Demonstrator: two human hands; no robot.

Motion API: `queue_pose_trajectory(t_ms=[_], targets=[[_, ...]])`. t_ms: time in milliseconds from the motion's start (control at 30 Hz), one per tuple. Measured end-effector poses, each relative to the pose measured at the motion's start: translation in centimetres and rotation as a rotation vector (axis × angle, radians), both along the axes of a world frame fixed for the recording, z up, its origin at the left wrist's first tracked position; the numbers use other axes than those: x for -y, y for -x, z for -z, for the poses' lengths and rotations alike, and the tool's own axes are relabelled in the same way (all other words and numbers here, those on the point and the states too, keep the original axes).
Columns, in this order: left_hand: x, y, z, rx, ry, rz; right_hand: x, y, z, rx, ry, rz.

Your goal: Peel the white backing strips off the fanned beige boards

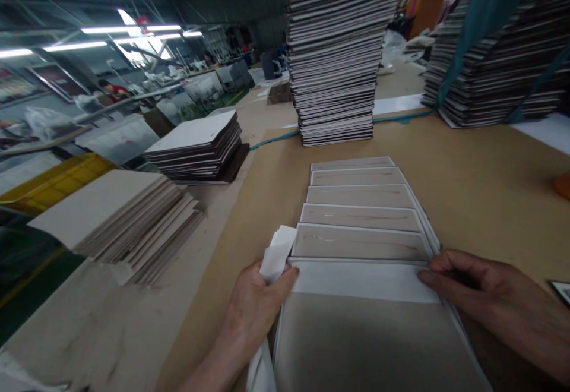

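Observation:
Several grey-beige boards with white edges (360,220) lie overlapped like steps in front of me, some with thin glossy streaks on their exposed bands. Across the nearest board (365,344), along its far edge, lies a white paper strip (365,280). My left hand (256,300) is closed around a bunch of white paper strips (278,253), its thumb touching the left end of the laid strip. At the opposite end, my right hand (485,297) pinches the strip's right corner between thumb and finger. Its other fingers are curled and partly hidden.
A tall stack of dark-edged boards (336,59) stands behind the overlapped boards. Another stack (494,53), tied with teal bands, rises at back right. Lower piles of white-topped boards (196,148) and beige boards (120,220) sit left. Brown paper (481,190) covers the table.

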State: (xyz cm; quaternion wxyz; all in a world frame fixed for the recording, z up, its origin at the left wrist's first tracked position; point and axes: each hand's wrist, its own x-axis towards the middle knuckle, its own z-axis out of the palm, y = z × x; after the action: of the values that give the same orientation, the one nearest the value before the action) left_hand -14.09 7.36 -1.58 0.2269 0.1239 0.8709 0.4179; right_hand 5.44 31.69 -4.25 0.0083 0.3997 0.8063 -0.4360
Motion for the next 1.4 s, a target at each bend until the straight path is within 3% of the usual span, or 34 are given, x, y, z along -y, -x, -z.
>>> queue_pose_trajectory(t_ms=[100,467,700,900,1000,1267,1400], targets=[[-0.1,0.0,-0.1,-0.005,0.022,-0.009,0.0,0.1,0.0,0.037,0.078,-0.017],[0.1,0.6,1.1,-0.021,0.042,-0.005,0.5,0.3,-0.9,0.028,0.054,-0.009],[-0.3,-0.2,-0.1,-0.006,0.016,-0.012,0.6,0.5,-0.7,-0.009,-0.004,0.001],[-0.2,0.0,0.0,0.017,0.026,-0.016,0.9,0.7,-1.0,-0.021,-0.061,0.013],[-0.2,0.1,0.2,-0.001,0.035,0.002,0.6,0.3,-0.1,-0.006,-0.039,0.014],[-0.3,0.1,0.6,-0.025,-0.013,0.016,-0.9,-1.3,5.2,-0.073,-0.055,0.090],[-0.3,0.1,0.7,-0.018,-0.006,0.021,-0.7,-1.1,4.5,-0.074,-0.050,0.066]])
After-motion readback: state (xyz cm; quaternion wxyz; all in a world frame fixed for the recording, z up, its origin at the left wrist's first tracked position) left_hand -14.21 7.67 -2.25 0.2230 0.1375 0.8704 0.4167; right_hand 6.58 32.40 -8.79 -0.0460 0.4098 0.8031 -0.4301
